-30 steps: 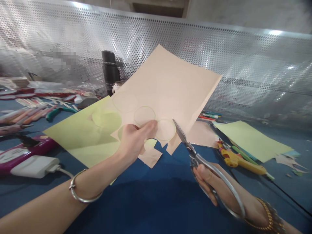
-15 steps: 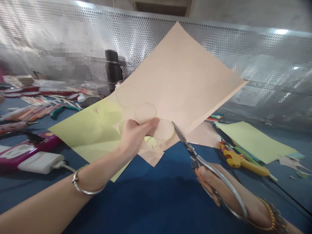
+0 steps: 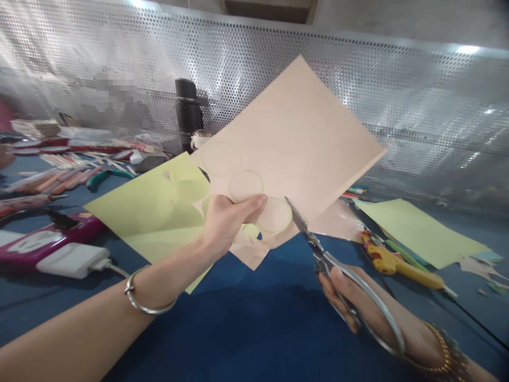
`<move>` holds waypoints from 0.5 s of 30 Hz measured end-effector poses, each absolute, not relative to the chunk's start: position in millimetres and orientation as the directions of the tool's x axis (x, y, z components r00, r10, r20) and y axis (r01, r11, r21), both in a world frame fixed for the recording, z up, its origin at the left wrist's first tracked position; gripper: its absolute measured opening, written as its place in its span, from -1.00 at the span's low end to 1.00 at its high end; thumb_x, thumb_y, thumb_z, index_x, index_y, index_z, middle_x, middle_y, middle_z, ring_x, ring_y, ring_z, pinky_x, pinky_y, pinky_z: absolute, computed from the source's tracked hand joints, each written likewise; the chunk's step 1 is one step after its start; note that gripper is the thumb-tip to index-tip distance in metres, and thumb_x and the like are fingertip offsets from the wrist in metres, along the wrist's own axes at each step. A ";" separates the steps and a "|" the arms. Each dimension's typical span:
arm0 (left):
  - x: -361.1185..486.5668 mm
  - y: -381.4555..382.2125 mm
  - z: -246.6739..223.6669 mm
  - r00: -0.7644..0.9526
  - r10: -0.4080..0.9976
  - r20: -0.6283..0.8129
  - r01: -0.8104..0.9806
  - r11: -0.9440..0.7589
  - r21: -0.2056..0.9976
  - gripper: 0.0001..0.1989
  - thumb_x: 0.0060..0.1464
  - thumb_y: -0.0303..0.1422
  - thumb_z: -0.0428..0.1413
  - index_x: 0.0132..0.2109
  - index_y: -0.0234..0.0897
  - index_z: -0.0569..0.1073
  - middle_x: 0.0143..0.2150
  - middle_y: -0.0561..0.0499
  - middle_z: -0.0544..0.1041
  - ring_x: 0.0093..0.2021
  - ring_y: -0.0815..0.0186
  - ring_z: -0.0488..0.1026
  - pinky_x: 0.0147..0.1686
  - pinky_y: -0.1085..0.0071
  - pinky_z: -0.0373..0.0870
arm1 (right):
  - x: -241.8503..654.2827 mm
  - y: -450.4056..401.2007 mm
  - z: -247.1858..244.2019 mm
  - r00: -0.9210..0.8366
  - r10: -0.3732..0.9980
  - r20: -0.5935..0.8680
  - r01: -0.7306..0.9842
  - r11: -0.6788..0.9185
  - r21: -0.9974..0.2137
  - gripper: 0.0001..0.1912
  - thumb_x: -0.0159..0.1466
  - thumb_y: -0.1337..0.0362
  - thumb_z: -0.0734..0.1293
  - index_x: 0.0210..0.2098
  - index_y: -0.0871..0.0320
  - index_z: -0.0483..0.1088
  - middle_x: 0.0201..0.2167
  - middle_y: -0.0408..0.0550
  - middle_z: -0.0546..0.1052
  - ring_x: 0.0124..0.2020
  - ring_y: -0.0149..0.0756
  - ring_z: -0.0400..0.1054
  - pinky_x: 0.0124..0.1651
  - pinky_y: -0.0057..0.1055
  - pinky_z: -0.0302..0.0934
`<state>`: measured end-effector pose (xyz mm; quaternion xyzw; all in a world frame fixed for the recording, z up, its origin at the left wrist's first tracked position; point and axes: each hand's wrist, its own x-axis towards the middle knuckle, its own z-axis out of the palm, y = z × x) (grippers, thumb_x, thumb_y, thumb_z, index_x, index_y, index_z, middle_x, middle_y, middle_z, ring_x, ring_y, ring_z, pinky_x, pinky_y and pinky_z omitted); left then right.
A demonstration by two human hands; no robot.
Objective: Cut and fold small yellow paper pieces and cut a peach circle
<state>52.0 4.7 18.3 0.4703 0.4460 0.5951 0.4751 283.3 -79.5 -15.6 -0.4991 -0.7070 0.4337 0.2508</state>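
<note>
On the left of the dark blue table (image 3: 246,339), slim orange-handled craft tools (image 3: 51,183) lie beside green-handled pliers (image 3: 107,179). Nearer sit a magenta plastic case (image 3: 43,246) and a white power adapter (image 3: 69,260), its cord trailing right. Next along, a pale green paper sheet (image 3: 147,217) spreads beneath the left part of a large peach paper sheet (image 3: 294,143); whether it rests on the table or is lifted with the peach sheet, I cannot tell. Behind them stands a black cylindrical flask (image 3: 186,114).

The person's left hand (image 3: 233,223), with a silver bangle (image 3: 137,297) on its wrist, is closed on the ragged lower edge of the peach sheet and holds the sheet tilted up above the table. Faint drawn circles (image 3: 245,185) mark the sheet just above and beside that hand. To its right, the right hand (image 3: 358,313) grips long steel scissors (image 3: 318,254) by their looped handles, the serrated blade tip just beside the lowest circle.

Further right lie a yellow glue gun (image 3: 397,268), a second pale green paper sheet (image 3: 421,233) and white paper scraps (image 3: 477,268). A perforated metal screen (image 3: 397,101) runs along the far side.
</note>
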 end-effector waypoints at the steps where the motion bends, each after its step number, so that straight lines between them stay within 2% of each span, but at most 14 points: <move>1: 52.4 4.2 17.1 -0.102 0.987 0.128 -0.141 -0.142 0.980 -0.76 -0.25 -0.24 0.33 -0.45 -0.35 0.59 -0.42 -0.08 0.59 -0.37 0.28 0.51 -0.41 0.47 0.43 | 282.5 -79.8 -13.8 -0.382 0.922 -0.067 0.492 0.141 -0.859 -0.48 0.36 -0.11 -0.03 -0.52 0.11 0.14 -0.69 -0.23 0.20 -0.68 -0.47 0.10 -0.58 -0.48 0.04; 7: 54.4 1.4 15.5 -0.111 0.988 0.110 -0.095 -0.121 0.988 -0.75 -0.23 -0.22 0.33 -0.45 -0.34 0.59 -0.41 -0.09 0.60 -0.38 0.29 0.52 -0.46 0.49 0.42 | 281.9 -79.9 -8.5 -0.390 0.919 -0.067 0.492 0.146 -0.858 -0.48 0.34 -0.13 -0.03 -0.48 0.12 0.19 -0.66 -0.21 0.22 -0.66 -0.46 0.11 -0.56 -0.46 0.07; 15: 54.6 0.4 14.6 -0.079 0.988 0.131 -0.075 -0.137 0.988 -0.73 -0.24 -0.19 0.33 -0.43 -0.33 0.61 -0.37 -0.09 0.62 -0.33 0.26 0.54 -0.42 0.50 0.45 | 284.2 -78.7 -7.3 -0.402 0.915 -0.040 0.504 0.184 -0.844 -0.48 0.36 -0.09 -0.03 -0.49 0.13 0.21 -0.66 -0.20 0.23 -0.64 -0.44 0.14 -0.54 -0.46 0.10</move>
